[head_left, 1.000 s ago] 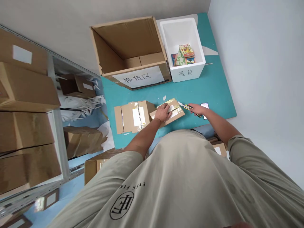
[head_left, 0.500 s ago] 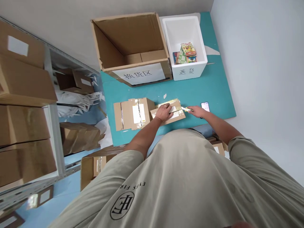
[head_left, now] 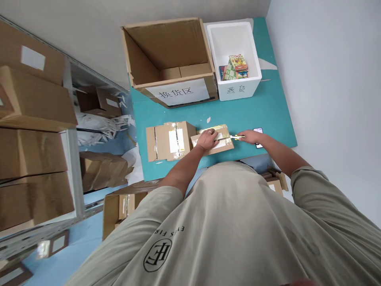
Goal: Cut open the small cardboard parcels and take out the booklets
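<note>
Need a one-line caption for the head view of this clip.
Left hand presses a small taped carton on the teal table while right hand holds a yellow utility knife at its edge.

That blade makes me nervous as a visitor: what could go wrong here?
1. The yellow utility knife in the right hand points along the small taped cardboard parcel toward the left hand pressing it down; a slip might cut fingers.
2. A deep cut may damage whatever is inside.
3. The small flat phone beside the right wrist on the teal table could get knocked.
</note>
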Motion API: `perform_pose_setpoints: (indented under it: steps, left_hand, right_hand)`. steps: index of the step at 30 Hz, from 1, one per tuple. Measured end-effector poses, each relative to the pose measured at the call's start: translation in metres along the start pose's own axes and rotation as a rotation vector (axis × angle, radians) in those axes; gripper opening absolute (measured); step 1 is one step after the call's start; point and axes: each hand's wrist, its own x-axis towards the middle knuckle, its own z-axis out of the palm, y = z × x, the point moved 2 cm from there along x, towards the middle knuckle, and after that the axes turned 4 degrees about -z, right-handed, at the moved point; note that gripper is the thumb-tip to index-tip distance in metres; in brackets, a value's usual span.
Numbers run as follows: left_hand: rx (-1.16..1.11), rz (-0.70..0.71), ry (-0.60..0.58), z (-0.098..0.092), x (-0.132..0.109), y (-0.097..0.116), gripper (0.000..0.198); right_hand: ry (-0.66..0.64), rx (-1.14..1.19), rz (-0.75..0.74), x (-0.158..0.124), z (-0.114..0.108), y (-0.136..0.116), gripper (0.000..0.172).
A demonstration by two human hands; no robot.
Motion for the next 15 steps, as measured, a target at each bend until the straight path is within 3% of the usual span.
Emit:
perform_pose_setpoints:
  steps: [7,12,15]
  left_hand:
    - [0.009,0.051,-0.032,-0.005,0.006,0.005,0.042]
    - [0.003,0.072,-0.113,-0.021,0.014,-0.001,0.052]
    - [0.003,0.042,-0.124,-0.032,0.023,-0.008,0.044]
  right_hand:
    - [0.002,-0.017,-0.002,-0.004,0.001,0.005,0.051]
    - [0.054,-0.064,-0.061,0.007,0.007,-0.004,0.053]
    - [0.033,-0.082,-0.029,0.004,0.011,-0.006,0.055]
